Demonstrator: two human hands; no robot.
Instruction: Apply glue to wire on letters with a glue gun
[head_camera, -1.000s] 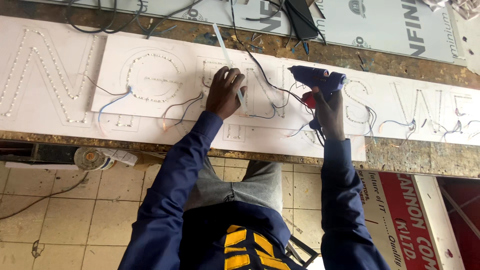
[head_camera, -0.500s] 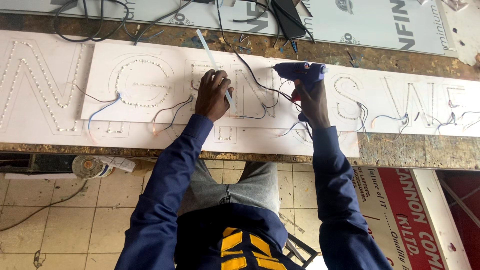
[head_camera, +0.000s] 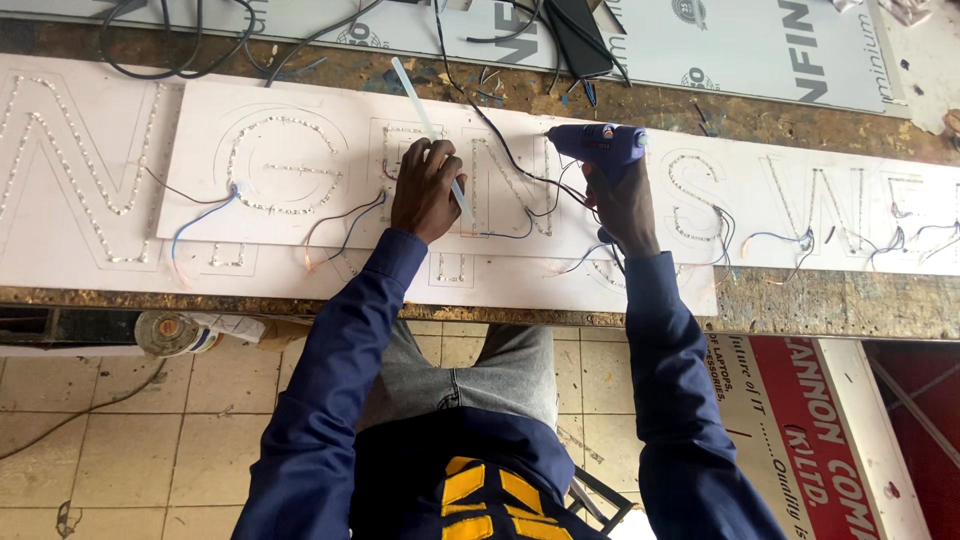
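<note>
Here the left hand (head_camera: 427, 190) grips a clear glue stick (head_camera: 430, 130) over the white sign panel (head_camera: 300, 130) (on the bench), while the right hand (head_camera: 622, 205) clasps a blue glue gun (head_camera: 600, 143)

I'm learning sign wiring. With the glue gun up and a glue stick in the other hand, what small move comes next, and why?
Probably lower the glue gun nozzle onto the white panel by the loose wires. The right hand holds it just above them, while the left hand rests on the panel with the glue stick.

Bright, even daylight; soft shadows; sharp focus; no glare.
</note>
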